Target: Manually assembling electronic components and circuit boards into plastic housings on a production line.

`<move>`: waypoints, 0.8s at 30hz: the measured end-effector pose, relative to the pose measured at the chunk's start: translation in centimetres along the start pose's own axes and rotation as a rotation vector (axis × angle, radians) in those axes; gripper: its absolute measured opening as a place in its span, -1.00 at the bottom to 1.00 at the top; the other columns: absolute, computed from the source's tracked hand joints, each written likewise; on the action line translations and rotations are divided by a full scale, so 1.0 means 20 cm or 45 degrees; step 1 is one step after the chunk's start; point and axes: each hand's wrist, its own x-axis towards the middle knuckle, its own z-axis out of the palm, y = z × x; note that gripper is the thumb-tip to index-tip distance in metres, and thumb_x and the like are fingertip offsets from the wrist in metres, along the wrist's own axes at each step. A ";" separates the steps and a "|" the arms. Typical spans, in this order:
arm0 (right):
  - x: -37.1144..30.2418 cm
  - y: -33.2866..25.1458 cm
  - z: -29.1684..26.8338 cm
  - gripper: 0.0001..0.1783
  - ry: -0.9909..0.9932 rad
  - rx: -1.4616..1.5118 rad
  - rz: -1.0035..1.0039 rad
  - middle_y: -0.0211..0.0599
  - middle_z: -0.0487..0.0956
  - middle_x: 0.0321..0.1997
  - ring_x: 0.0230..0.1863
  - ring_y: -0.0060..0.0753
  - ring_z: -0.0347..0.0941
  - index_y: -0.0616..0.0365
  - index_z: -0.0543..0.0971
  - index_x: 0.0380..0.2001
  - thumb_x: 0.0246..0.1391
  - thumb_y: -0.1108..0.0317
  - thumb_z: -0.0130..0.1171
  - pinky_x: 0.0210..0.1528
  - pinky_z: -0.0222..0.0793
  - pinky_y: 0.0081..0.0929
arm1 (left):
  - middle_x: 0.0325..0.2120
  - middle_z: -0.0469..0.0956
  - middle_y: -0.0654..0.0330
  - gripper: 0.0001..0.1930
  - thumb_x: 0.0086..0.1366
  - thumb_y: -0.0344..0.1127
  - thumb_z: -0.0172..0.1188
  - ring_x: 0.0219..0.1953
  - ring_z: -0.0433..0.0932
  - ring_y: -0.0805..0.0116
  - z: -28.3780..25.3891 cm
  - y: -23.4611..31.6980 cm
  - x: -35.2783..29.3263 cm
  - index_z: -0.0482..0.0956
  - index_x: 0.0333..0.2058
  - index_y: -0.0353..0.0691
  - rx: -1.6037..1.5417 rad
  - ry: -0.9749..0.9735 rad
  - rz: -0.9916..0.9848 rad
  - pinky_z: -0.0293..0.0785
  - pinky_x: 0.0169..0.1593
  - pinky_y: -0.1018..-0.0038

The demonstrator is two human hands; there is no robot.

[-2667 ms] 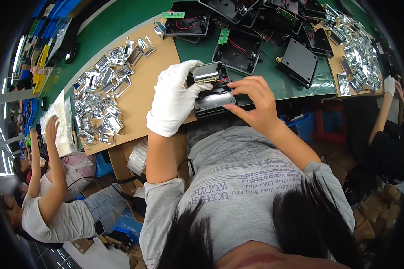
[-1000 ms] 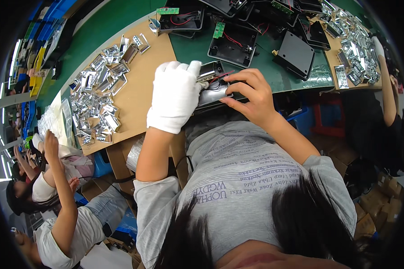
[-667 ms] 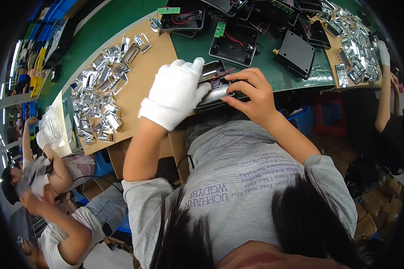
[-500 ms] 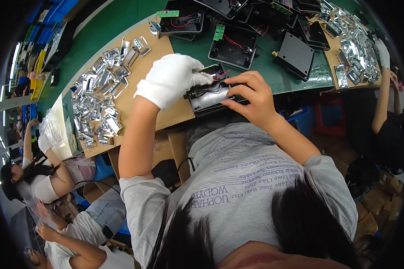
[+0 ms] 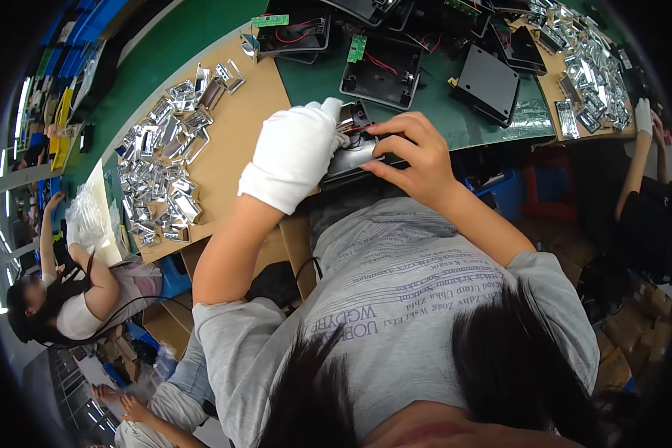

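Silver-lined black rectangular plastic housing is at the near edge of the green tabletop, right end pinched by the bare right hand. White-gloved left hand: fingertips hidden, grip indeterminate. Apparent step: arranging thin red wiring; next, steady support.

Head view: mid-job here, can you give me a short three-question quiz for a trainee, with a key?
1. Which hand wears the white glove?
2. True or false: the left metal pile lies on a brown board.
3. Choose: the case at the right hand is A) white, B) black, C) blue.

Key: 1. The left hand. 2. True. 3. B.
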 end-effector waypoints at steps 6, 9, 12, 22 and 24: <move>0.01 0.00 0.00 -0.74 0.010 -0.005 0.012 -0.58 0.66 -0.08 -0.12 -0.41 0.49 0.02 0.60 -0.51 -0.06 0.21 0.52 -0.09 0.45 -0.49 | -0.42 0.65 0.14 -0.78 0.22 -0.30 0.25 -0.41 0.67 0.07 0.00 0.10 0.01 0.49 -0.19 -0.19 0.214 0.090 -0.117 0.51 -0.33 0.23; 0.01 0.01 -0.01 -0.75 -0.007 -0.002 0.015 -0.56 0.66 -0.06 -0.11 -0.41 0.49 0.03 0.61 -0.51 -0.05 0.21 0.52 -0.09 0.45 -0.49 | -0.41 0.65 0.13 -0.75 0.22 -0.30 0.27 -0.40 0.66 0.07 -0.01 0.09 0.03 0.52 -0.15 -0.21 0.144 0.042 -0.102 0.52 -0.32 0.24; 0.01 0.00 -0.01 -0.75 -0.017 -0.003 0.003 -0.55 0.65 -0.04 -0.10 -0.41 0.48 0.03 0.61 -0.50 -0.05 0.21 0.52 -0.09 0.46 -0.50 | -0.40 0.65 0.11 -0.72 0.21 -0.30 0.28 -0.38 0.65 0.07 -0.03 0.08 0.04 0.54 -0.12 -0.23 0.081 0.007 -0.089 0.52 -0.31 0.26; -0.01 -0.02 -0.05 -0.77 -0.026 0.048 -0.064 -0.36 0.63 0.04 -0.02 -0.32 0.48 0.07 0.72 -0.43 -0.18 0.30 0.58 0.03 0.46 -0.42 | -0.12 0.69 -0.01 -0.41 0.11 -0.34 0.46 -0.10 0.68 0.22 -0.01 -0.14 -0.08 0.55 0.13 -0.35 -1.175 0.157 -0.104 0.57 -0.07 0.42; -0.02 -0.05 -0.06 -0.73 0.113 0.104 -0.134 -0.34 0.63 0.05 -0.01 -0.36 0.50 0.05 0.71 -0.34 -0.16 0.31 0.58 0.00 0.48 -0.45 | -0.05 0.67 0.00 -0.31 0.05 -0.37 0.52 -0.05 0.66 0.24 0.01 -0.03 -0.16 0.51 0.19 -0.34 -1.577 0.228 -0.368 0.57 -0.01 0.43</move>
